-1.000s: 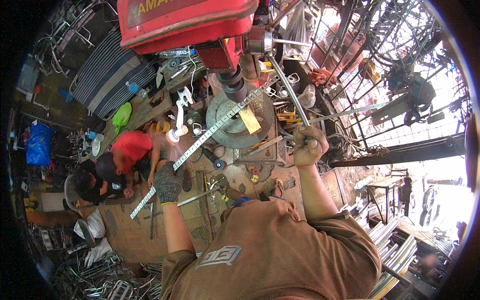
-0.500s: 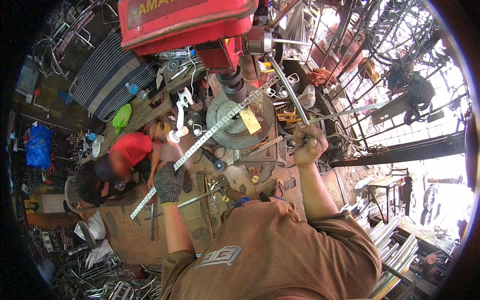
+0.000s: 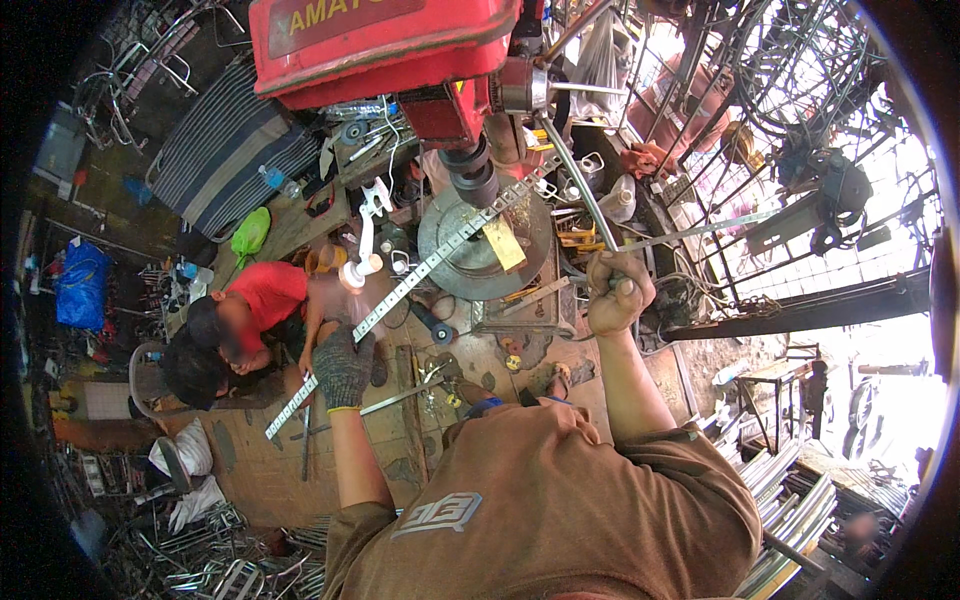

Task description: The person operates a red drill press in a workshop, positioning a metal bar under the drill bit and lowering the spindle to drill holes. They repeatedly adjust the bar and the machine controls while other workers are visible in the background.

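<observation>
A long perforated metal strip (image 3: 420, 275) runs from about 8 o'clock up toward 1 o'clock, lying flat across the round drill table (image 3: 455, 268) under the chuck (image 3: 475, 180) of the red drill press (image 3: 385, 45). The gloved left hand (image 3: 343, 365) has its grip pressed together around the strip near its lower end, most of the strip reaching away at 1 o'clock from it. The bare right hand (image 3: 617, 295), at 3 o'clock of the table, has its grip clenched on the feed lever (image 3: 575, 190).
</observation>
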A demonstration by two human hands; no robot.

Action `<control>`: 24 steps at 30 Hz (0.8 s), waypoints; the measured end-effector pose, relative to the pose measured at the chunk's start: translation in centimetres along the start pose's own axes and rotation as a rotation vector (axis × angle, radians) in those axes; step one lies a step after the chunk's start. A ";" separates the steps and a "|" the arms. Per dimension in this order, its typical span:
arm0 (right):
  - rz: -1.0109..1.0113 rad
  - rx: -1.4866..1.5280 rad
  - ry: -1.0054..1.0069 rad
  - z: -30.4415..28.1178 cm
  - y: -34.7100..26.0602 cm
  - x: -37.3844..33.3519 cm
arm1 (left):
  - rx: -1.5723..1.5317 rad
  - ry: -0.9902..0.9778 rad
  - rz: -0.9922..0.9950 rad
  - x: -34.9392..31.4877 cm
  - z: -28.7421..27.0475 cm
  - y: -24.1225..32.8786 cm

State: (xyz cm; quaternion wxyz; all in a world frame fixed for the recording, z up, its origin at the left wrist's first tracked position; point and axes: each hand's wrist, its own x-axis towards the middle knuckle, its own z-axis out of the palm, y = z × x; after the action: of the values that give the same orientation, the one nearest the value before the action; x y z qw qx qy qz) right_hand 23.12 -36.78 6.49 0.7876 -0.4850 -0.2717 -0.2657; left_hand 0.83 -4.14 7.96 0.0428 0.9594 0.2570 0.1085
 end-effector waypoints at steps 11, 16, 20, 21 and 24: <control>0.001 0.040 0.008 0.2 0.0 0.3 | -0.066 0.020 0.001 -0.1 -0.2 0.5; -0.031 -0.038 0.014 0.1 0.2 0.1 | -0.052 0.001 -0.018 -0.3 -0.4 0.5; -0.009 -0.043 0.038 -0.3 0.7 -0.4 | -0.035 0.043 0.003 -0.3 -0.3 0.4; -0.009 -0.056 0.042 -0.4 0.8 -0.5 | -0.021 0.017 -0.008 -0.2 -0.3 0.4; -0.004 -0.143 0.072 -1.0 0.7 -0.8 | -0.021 -0.037 -0.018 0.0 -0.2 0.3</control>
State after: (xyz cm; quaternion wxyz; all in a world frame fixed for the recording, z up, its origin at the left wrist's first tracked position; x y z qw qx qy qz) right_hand 23.20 -37.30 5.06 0.7597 -0.5297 -0.2244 -0.3032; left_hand 0.89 -4.37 8.23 0.0585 0.9584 0.2635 0.0929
